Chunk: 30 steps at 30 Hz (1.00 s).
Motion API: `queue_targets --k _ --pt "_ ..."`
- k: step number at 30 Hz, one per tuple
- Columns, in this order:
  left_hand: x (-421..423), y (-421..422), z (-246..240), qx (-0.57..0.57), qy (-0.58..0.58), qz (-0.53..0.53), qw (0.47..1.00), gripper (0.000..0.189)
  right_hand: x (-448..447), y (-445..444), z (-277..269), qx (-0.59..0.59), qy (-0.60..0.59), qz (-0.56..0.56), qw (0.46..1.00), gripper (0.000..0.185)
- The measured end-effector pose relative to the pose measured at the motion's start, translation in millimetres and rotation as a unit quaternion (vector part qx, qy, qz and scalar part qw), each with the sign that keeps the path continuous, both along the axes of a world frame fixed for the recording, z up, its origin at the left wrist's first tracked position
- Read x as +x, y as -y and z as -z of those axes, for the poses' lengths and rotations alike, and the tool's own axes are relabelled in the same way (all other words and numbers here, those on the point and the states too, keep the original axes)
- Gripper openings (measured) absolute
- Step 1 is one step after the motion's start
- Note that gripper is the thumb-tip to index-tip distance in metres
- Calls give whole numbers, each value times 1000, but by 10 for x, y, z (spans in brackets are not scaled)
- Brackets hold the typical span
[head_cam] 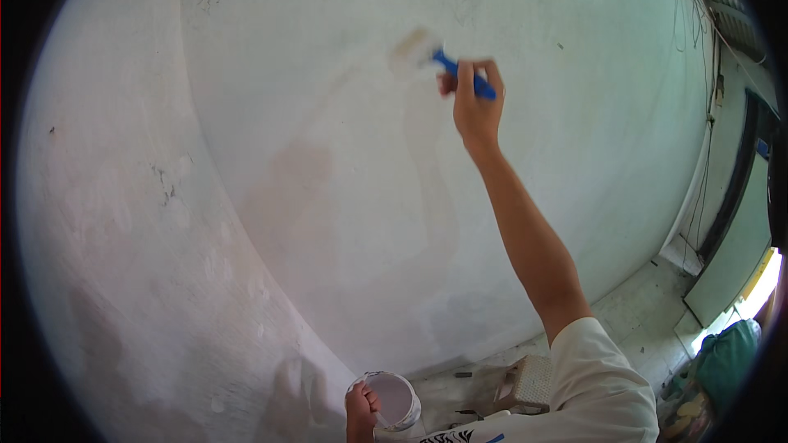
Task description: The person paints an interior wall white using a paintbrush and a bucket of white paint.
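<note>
My right hand (480,114) is raised against the pale wall (369,197), its fingers wrapped around a blue-handled paintbrush (445,62). The light bristles are blurred and point up and left, at or very near the wall; contact cannot be told. Low in the view, my left hand (362,405) grips the left side of a white bucket (416,412) at its rim or handle. The inside of the bucket looks pale, and its contents are not distinct. Faint shadows of my arm and head fall on the wall.
A second wall (123,227) with scuffed patches meets this one at a corner on the left. A woven-pattern stool (533,379) stands on the tiled floor (640,301). To the right are hanging wires (703,178), a door (729,246) and a green bundle (729,363).
</note>
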State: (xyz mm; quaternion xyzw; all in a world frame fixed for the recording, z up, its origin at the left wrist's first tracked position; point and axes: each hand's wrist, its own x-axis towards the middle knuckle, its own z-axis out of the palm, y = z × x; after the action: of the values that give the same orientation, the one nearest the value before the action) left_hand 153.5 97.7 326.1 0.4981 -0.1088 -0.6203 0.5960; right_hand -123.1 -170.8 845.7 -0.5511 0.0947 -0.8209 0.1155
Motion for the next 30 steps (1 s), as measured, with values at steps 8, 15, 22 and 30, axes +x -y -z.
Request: queue_targets --k 8,15,22,30 --pt "-183 -56 78 37 -1 25 999 33 76 272 208 125 -131 102 978 19" --pt "-364 -140 -396 62 87 36 994 33 -63 -65 -588 -16 -39 45 998 22" --pt "-120 -82 10 56 63 -11 996 33 296 -135 81 191 -241 26 951 20" --pt "-125 -17 68 11 -7 44 999 40 313 203 57 67 -218 89 970 18"
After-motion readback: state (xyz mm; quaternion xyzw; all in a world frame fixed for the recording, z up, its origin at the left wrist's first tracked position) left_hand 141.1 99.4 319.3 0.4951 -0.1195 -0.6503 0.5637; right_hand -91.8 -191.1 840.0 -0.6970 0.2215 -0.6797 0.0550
